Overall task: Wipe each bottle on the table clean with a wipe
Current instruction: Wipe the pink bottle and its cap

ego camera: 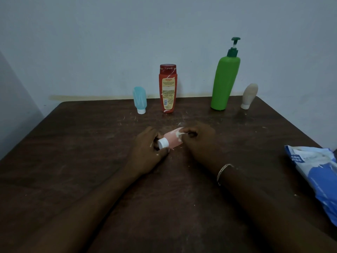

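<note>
The pink tube (172, 140), smeared white, lies tilted at the middle of the table (87, 161); the left hand (148, 144) curls round its cap end and the right hand (198, 139) pinches the other end. Far back stand a blue tube (139, 99), red bottle (167, 88), green bottle (225, 83) and beige tube (249, 95). A wipes pack (317, 172) lies near right

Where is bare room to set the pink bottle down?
Bare: the table left of the left hand, and the gap between red bottle and green pump bottle. Crowded: right edge, by the wipes pack.
</note>
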### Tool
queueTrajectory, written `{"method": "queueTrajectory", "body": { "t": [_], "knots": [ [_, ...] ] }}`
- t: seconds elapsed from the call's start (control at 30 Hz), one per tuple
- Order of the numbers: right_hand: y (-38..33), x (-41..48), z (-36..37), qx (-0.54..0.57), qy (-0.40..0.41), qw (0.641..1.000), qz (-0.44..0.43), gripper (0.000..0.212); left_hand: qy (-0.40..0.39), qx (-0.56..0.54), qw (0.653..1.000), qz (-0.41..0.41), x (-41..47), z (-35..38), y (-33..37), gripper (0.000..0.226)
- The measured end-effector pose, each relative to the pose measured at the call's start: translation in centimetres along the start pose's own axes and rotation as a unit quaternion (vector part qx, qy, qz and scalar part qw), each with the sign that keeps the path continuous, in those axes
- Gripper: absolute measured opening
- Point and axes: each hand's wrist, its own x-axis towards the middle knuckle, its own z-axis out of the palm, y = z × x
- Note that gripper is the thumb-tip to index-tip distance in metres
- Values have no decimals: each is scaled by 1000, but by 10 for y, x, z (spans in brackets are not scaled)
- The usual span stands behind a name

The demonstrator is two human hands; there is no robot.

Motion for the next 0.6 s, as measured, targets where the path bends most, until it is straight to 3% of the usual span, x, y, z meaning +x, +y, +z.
{"method": "queueTrajectory", "body": {
  "t": [0.1, 0.23, 0.4, 0.6],
  "knots": [
    [-5, -6, 7, 0, -15, 999, -35, 17, 3, -2, 1000, -2, 0, -1, 0, 34],
    [10, 3, 0, 18, 56, 997, 39, 17, -3, 3, 1000, 4, 0, -1, -1, 34],
    [-8, -7, 4, 15, 9, 999, -29, 19, 14, -16, 1000, 0, 0, 3, -3, 35],
    [14, 4, -8, 38, 76, 995, 60, 12, -21, -56, 998, -20, 1, 3, 0, 34]
  ]
}}
